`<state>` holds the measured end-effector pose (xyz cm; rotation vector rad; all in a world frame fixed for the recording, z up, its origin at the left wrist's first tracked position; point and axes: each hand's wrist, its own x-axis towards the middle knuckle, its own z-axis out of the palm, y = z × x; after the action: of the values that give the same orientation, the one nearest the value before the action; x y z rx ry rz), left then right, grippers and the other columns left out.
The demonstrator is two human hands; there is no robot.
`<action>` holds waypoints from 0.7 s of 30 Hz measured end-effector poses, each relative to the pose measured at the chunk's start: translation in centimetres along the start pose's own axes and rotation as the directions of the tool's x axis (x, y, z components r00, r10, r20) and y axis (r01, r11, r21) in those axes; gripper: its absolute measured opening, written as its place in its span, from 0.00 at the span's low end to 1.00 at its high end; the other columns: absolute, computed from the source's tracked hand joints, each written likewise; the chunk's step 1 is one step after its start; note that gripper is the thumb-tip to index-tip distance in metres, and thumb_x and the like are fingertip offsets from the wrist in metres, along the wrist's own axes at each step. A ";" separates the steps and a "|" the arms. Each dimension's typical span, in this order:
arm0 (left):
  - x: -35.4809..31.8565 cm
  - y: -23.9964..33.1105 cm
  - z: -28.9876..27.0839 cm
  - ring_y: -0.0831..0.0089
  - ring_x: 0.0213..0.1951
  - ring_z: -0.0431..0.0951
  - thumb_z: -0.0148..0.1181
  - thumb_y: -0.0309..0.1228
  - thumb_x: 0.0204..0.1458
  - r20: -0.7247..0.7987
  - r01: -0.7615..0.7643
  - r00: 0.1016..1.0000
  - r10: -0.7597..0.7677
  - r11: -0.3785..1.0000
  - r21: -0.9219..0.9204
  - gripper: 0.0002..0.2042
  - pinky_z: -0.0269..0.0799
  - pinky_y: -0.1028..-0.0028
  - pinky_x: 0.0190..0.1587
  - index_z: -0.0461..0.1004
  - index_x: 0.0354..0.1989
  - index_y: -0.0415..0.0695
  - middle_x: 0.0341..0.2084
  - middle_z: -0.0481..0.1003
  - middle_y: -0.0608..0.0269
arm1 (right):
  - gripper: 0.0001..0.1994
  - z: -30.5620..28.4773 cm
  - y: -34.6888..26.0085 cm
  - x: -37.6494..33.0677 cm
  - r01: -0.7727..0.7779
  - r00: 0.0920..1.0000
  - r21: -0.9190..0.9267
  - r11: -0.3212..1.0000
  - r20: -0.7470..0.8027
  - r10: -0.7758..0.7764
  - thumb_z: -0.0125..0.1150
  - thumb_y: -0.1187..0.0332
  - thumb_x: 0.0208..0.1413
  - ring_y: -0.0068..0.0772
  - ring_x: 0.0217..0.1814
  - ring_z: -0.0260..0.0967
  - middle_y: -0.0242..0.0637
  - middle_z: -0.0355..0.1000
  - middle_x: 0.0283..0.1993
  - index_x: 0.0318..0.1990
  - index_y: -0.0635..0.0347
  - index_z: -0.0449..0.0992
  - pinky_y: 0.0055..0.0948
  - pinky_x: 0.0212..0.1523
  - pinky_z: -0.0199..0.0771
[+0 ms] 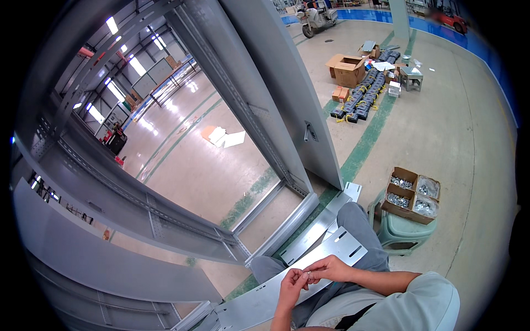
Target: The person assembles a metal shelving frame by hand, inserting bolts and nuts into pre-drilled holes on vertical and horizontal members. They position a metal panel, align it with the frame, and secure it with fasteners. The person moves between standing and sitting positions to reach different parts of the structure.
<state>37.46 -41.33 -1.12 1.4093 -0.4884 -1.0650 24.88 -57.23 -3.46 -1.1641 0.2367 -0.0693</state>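
Polished concrete factory floor (475,138) with a green painted lane extends behind the work position. At 10 o'clock of the view, an open grey sheet-metal cabinet frame (182,165) with perforated uprights fills most of the field. Its door (287,94) stands ajar toward 12 o'clock.

The seated person holds a long, flat grey steel bracket with slotted holes (265,295) across the lap at 6 o'clock. Above it, the left hand (291,287) and right hand (330,269) meet fingertip to fingertip. Both pinch a small bright metal fastener (309,273), which is too small to identify further. Neither hand is released; each is closed in a fine pinch on this part.

Handling assessment: the fastener appears light, rigid and smooth, and is therefore judged easy to drop or lose. Grip it by its edges between thumb and forefinger, and keep it over the bracket. The bracket appears stiff but thin, probably with sharp edges. Take hold of it along the long sides, clear of the slots.

At 3 o'clock of the hands, a brown cardboard box of bagged silver hardware (411,195) rests on a pale green plastic stool (406,234), within reach.
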 end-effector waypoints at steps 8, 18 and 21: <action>-0.1 0.3 -1.4 0.82 0.23 0.67 0.55 0.38 0.66 0.106 0.135 0.985 -0.136 0.991 0.014 0.13 0.62 0.80 0.26 0.73 0.35 0.41 0.22 0.71 0.69 | 0.15 0.5 0.3 -0.4 0.048 0.999 -0.050 0.998 -0.007 -0.048 0.63 0.71 0.62 0.26 0.40 0.80 0.41 0.81 0.41 0.55 0.67 0.78 0.27 0.43 0.82; -0.3 0.2 -1.5 0.80 0.21 0.67 0.54 0.40 0.66 0.166 0.139 0.975 -0.149 0.988 0.067 0.15 0.61 0.79 0.26 0.73 0.32 0.42 0.21 0.71 0.69 | 0.15 0.3 -0.7 -0.6 0.071 0.997 -0.169 0.983 0.051 -0.063 0.62 0.74 0.62 0.27 0.42 0.79 0.41 0.80 0.41 0.56 0.65 0.78 0.27 0.45 0.81; -0.5 0.0 -2.0 0.78 0.22 0.68 0.55 0.41 0.65 0.205 0.218 0.957 -0.203 0.974 -0.053 0.15 0.63 0.77 0.26 0.73 0.30 0.43 0.21 0.71 0.67 | 0.15 0.6 -0.6 -0.7 0.060 0.997 -0.142 0.988 0.062 -0.052 0.62 0.74 0.62 0.27 0.42 0.79 0.40 0.80 0.42 0.55 0.65 0.78 0.27 0.45 0.81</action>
<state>38.83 -39.84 -1.26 1.3152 -0.4422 -1.3928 24.37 -56.76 -2.61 -1.3147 0.1590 -0.0682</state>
